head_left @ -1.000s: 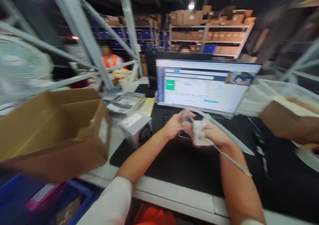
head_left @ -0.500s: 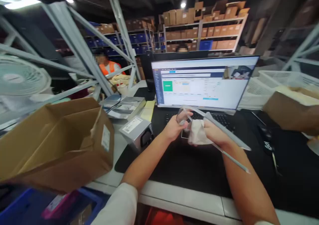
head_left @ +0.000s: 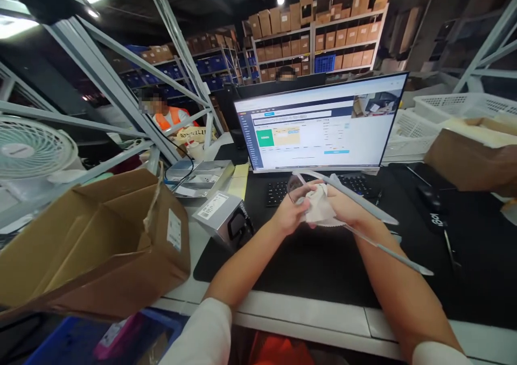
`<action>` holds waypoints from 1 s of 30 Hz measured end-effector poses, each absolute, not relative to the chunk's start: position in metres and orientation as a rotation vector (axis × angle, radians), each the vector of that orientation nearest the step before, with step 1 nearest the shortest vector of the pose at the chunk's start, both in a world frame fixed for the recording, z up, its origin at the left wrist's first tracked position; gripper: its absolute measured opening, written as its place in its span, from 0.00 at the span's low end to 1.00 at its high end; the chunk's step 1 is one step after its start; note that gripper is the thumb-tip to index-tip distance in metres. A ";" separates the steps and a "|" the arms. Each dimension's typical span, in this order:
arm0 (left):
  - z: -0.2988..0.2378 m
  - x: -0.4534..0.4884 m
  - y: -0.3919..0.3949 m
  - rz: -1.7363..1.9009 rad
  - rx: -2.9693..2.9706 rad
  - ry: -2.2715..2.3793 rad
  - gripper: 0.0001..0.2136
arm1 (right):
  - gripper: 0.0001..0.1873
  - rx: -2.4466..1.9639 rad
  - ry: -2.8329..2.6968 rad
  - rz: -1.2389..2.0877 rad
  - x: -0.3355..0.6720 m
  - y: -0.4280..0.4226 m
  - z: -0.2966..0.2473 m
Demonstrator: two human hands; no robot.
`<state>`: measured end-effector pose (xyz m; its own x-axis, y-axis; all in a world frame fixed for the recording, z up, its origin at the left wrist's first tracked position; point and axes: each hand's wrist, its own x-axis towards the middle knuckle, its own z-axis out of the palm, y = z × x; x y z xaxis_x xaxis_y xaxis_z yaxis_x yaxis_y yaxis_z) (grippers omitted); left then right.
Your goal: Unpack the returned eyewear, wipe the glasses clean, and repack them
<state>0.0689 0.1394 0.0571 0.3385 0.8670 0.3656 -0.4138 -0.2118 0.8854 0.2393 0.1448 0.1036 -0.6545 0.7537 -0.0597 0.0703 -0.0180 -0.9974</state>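
Above the black desk mat, both hands are at a pair of glasses [head_left: 365,199] with clear lenses and pale grey temples that stretch to the right over my right forearm. My left hand [head_left: 290,214] is closed round the lens end, its thumb pressed on a crumpled white cloth [head_left: 319,206]. Between the two temples, my right hand [head_left: 342,204] is closed on the cloth against the lens side; its fingertips are mostly hidden. A keyboard [head_left: 277,192] lies just behind the hands, below a lit monitor [head_left: 307,133].
An open cardboard box [head_left: 121,279] stands at left, beside a grey labelled box [head_left: 220,217]. Behind it are a shallow tray [head_left: 210,175] and yellow paper [head_left: 239,181]. A mouse [head_left: 430,198] and another carton [head_left: 464,163] lie at right. A person in an orange vest [head_left: 163,120] sits beyond.
My left hand has closed in on the cloth, thumb now over it, and the hands are nearer together. The glasses' temples have tilted slightly. The view has shifted a little.
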 end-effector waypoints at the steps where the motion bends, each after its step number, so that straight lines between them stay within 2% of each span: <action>1: 0.055 0.070 0.139 1.226 1.331 0.476 0.30 | 0.09 -0.855 -1.751 1.703 0.240 0.145 0.102; 7: 0.070 0.041 0.142 1.485 1.756 0.518 0.18 | 0.07 -0.849 -1.938 1.869 0.256 0.149 0.102; 11: 0.077 0.033 0.142 1.489 1.779 0.543 0.19 | 0.06 -0.808 -2.025 1.933 0.261 0.144 0.121; 15: 0.070 0.043 0.143 1.511 1.640 0.522 0.20 | 0.05 -0.893 -2.015 1.839 0.259 0.140 0.125; 21: 0.057 0.062 0.141 1.377 1.456 0.475 0.25 | 0.17 -0.787 -1.483 1.810 0.240 0.150 0.103; 23: 0.060 0.059 0.145 1.521 1.380 0.462 0.25 | 0.17 -0.731 -1.337 1.798 0.236 0.159 0.099; 26: 0.068 0.044 0.160 1.947 1.255 0.507 0.23 | 0.20 -0.653 -1.145 1.728 0.235 0.174 0.093; 30: 0.066 0.035 0.177 2.382 1.261 0.682 0.25 | 0.23 -0.602 -1.142 1.713 0.221 0.175 0.087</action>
